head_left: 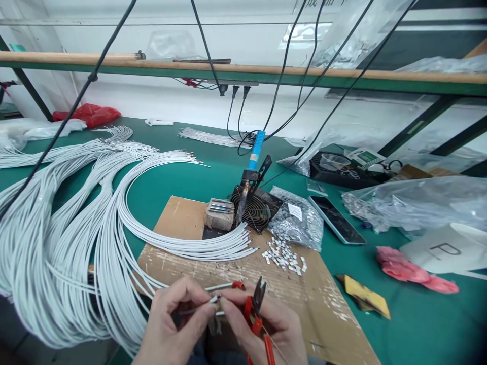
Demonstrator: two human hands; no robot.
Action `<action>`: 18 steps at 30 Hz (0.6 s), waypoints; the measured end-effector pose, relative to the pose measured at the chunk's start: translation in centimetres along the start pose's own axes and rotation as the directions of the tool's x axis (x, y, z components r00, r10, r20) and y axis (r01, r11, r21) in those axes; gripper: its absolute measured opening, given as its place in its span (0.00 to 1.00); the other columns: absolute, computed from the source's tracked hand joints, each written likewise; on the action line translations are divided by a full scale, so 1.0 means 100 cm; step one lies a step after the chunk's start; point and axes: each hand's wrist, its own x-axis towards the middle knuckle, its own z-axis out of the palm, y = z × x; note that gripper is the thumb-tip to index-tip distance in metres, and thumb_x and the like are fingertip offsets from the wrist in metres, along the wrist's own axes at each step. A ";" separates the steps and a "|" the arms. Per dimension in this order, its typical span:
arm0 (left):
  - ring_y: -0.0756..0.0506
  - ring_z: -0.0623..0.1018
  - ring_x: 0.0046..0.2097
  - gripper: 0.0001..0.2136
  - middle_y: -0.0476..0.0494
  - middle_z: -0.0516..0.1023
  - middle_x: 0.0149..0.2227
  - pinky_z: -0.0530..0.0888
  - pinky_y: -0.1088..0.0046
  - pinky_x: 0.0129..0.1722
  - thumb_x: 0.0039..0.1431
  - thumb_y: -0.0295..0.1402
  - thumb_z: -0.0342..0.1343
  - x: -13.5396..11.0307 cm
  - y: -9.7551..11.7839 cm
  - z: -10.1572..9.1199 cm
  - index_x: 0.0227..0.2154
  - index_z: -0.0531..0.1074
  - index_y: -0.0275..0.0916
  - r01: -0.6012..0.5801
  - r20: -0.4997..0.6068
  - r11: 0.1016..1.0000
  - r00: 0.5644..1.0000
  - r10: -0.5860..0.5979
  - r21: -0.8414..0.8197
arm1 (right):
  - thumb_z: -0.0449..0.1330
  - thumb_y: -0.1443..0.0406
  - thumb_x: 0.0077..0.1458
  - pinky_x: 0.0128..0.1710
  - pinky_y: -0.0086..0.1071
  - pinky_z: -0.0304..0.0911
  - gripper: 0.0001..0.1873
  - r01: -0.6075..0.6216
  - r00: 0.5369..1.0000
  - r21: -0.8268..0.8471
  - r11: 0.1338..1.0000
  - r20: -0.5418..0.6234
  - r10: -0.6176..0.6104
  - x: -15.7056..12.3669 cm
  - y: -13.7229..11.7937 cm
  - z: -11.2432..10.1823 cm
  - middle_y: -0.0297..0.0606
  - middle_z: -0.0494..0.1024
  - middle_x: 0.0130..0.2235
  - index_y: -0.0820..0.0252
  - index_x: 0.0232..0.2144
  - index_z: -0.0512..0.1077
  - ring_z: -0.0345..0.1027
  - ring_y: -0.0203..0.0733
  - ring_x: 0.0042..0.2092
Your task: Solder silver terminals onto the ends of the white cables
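My left hand (177,319) pinches a thin white cable (213,299) near its end, thumb against forefinger, at the bottom centre. Close to the cable's tip are the thumb and fingers of my right hand (283,324). Tucked in that right hand is a pair of red-handled cutters (255,317), its dark jaws pointing up and slightly parted. Whether the right fingertips also grip the cable tip is hard to make out. Beside my hands, a bundle of white cables (190,246) curves across the cardboard (319,304).
A blue-handled soldering iron (256,152) stands by a small black fan (256,210) and a metal block (219,214). Small white pieces (283,255) lie near a silvery bag (299,215). Rightward are a phone (337,219) and a yellow pad (363,295). More cable bundles (45,243) fill the left.
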 end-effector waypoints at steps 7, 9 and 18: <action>0.50 0.66 0.26 0.15 0.51 0.70 0.21 0.61 0.76 0.26 0.55 0.41 0.67 0.002 0.008 -0.005 0.22 0.73 0.38 0.085 0.088 0.995 0.993 -0.079 -0.056 | 0.67 0.67 0.58 0.25 0.27 0.63 0.07 0.124 0.992 -0.104 0.987 0.043 -0.120 0.003 -0.001 -0.008 0.32 0.79 0.25 0.49 0.33 0.85 0.70 0.38 0.24; 0.50 0.66 0.27 0.16 0.51 0.70 0.22 0.62 0.76 0.27 0.54 0.44 0.68 0.004 0.011 -0.007 0.23 0.73 0.38 0.127 0.135 0.988 0.984 -0.115 -0.084 | 0.66 0.69 0.58 0.27 0.27 0.62 0.08 0.162 0.984 -0.115 0.980 0.096 -0.151 0.003 0.004 -0.012 0.31 0.79 0.26 0.49 0.35 0.84 0.71 0.38 0.26; 0.49 0.62 0.29 0.21 0.51 0.66 0.25 0.56 0.72 0.29 0.58 0.52 0.63 0.013 0.013 -0.017 0.27 0.72 0.36 0.231 0.388 0.972 0.900 -0.201 -0.032 | 0.65 0.69 0.58 0.26 0.27 0.61 0.08 0.139 0.982 -0.167 0.976 0.152 -0.114 0.000 0.007 -0.015 0.33 0.77 0.24 0.54 0.29 0.84 0.70 0.37 0.25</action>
